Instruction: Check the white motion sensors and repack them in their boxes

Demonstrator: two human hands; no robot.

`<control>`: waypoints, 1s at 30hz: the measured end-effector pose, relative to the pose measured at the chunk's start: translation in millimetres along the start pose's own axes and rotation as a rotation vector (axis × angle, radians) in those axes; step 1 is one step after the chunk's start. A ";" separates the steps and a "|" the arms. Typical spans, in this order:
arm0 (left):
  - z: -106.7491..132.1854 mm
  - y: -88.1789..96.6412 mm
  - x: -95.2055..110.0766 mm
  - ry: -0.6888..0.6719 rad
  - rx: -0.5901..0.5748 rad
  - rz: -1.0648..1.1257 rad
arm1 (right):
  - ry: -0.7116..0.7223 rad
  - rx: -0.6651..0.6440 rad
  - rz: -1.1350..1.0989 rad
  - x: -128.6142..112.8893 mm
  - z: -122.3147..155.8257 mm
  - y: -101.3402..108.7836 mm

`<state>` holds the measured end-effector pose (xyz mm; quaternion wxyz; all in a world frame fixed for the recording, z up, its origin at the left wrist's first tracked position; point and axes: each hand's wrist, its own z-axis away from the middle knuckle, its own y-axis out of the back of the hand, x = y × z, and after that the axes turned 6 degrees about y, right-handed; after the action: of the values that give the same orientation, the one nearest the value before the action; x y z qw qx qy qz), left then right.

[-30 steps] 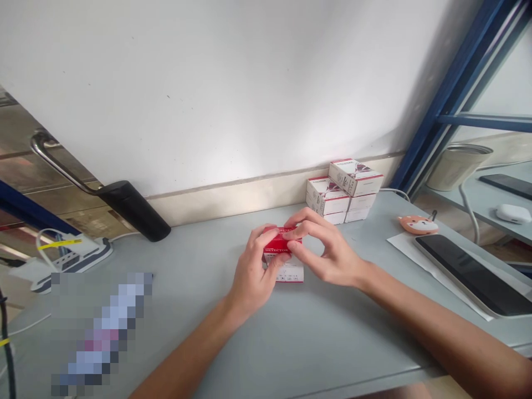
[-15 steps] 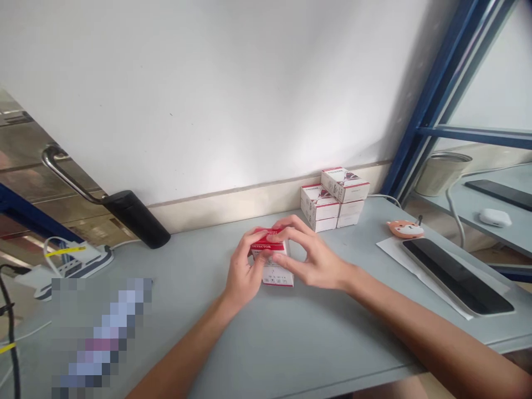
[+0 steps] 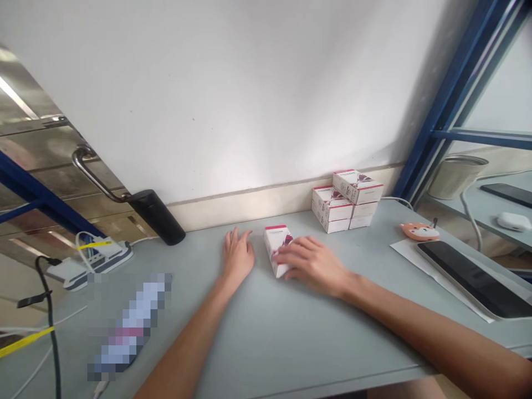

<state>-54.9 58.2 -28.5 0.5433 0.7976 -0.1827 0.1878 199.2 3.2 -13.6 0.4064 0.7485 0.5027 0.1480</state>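
A small white cardboard box with red edges (image 3: pixel 275 237) lies on the grey table in front of me, its printed face up. My right hand (image 3: pixel 313 263) is at its near right end, with the fingers bent over the box and covering part of the print. To the left of the box, apart from it, my left hand (image 3: pixel 239 254) rests palm down on the table with fingers spread, holding nothing. Several similar boxes (image 3: pixel 347 202) stand stacked against the wall, beyond my right hand.
A black cylinder (image 3: pixel 157 217) stands by the wall at left, near a power strip (image 3: pixel 100 263) with cables. A blurred-out object (image 3: pixel 133 324) lies front left. At right are an orange animal-shaped item (image 3: pixel 419 231), paper, and a dark-screened device (image 3: pixel 474 280).
My left hand has let go of the box and moved left onto the table. The box, earlier between both hands, now lies with its printed face up under my right fingers. The view has shifted slightly.
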 end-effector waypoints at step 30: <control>2.4 -8.5 13.7 -0.310 -0.052 -0.083 | -0.208 -0.177 0.028 31.1 -84.9 -75.8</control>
<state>-38.6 57.7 -29.2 0.5362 0.8097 -0.2359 0.0350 111.8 81.8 -23.7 0.5186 0.7280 0.4322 0.1190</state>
